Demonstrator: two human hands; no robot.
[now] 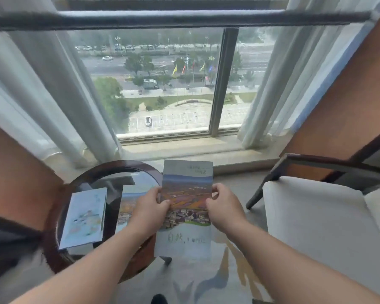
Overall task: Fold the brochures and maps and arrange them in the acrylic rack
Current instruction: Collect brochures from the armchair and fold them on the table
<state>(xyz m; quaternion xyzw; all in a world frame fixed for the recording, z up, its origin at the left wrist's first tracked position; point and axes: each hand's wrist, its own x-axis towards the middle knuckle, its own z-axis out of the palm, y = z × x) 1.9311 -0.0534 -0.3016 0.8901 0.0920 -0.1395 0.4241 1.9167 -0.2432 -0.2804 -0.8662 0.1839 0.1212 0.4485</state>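
Tall folded brochure (184, 207), grey cover with a landscape photo and green Chinese lettering near the bottom, is held upright in the air. It sits just right of the round desk, above the floor, cover facing the camera.

Left hand (150, 207) pinches its left edge, with the thumb on the cover and the other fingers (154, 190) curled behind. Right hand (225, 208) pinches the right edge at the same height, and its fingers (216, 187) are clamped on the paper too.

Round dark-wood desk with glass top (110, 166) carries two items:
- a pale folded leaflet with a pastel map-style drawing (83, 218), lying flat on the left side
- a second landscape-print brochure (127, 207), flat beside it and partly hidden by the left hand

Around that:
- White cushioned armchair with dark wooden frame (316, 227) to the right.
- Grey patterned carpet (224, 277) below.
- Stone window sill (184, 148) and large window (162, 84) ahead, sheer white curtains (42, 95) on both sides.
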